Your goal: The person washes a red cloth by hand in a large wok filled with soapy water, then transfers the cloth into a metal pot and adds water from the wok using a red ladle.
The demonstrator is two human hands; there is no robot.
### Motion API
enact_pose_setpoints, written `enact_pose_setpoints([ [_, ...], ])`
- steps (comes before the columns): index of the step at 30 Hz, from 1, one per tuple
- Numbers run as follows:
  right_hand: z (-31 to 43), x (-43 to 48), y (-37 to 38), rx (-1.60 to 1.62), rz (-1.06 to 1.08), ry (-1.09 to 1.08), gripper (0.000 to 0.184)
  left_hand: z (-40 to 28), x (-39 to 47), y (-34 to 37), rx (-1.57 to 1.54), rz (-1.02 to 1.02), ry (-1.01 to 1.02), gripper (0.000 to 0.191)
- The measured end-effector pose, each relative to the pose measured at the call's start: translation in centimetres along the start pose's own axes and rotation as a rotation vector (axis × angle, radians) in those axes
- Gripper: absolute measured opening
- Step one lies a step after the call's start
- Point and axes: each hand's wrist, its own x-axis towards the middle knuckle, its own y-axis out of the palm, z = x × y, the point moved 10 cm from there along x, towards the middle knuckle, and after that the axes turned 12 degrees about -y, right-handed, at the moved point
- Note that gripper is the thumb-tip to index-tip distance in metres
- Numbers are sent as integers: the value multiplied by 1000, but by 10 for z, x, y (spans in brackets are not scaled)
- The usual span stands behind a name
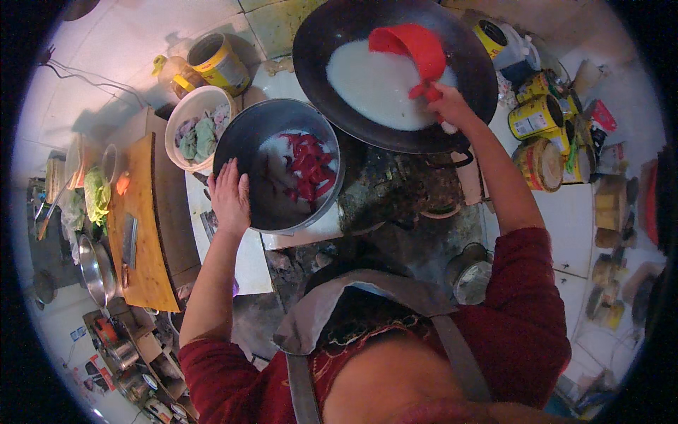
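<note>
My right hand (450, 108) is closed around the handle of a red plastic ladle or scoop (429, 47), which is tilted over a large dark wok (312, 58). Whitish liquid (365, 90) lies in the wok, partly under the scoop. To the wok's lower left stands a deep round metal pot (238, 132) with red strips (310, 164) and some pale liquid or grains inside; which of these it is I cannot tell. My left hand (230, 193) rests with its fingers spread flat against the pot's left rim and wall.
Left of the pot are a pale bucket (175, 132) with cloths and a wooden board (145, 254) bearing a cleaver (129, 241). A yellow tin (228, 69) and an oil bottle stand behind. Several yellow tins (535, 116) are at right. The wok's loop handle (461, 161) points towards me.
</note>
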Motion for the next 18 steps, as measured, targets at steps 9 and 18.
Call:
enact_pose_setpoints([
  [9, 20, -27, 53, 769, 189, 267, 35, 2, 1, 1, -34, -30, 4, 41],
  [18, 136, -68, 61, 676, 165, 149, 48, 0, -3, -5, -56, -82, 21, 42],
])
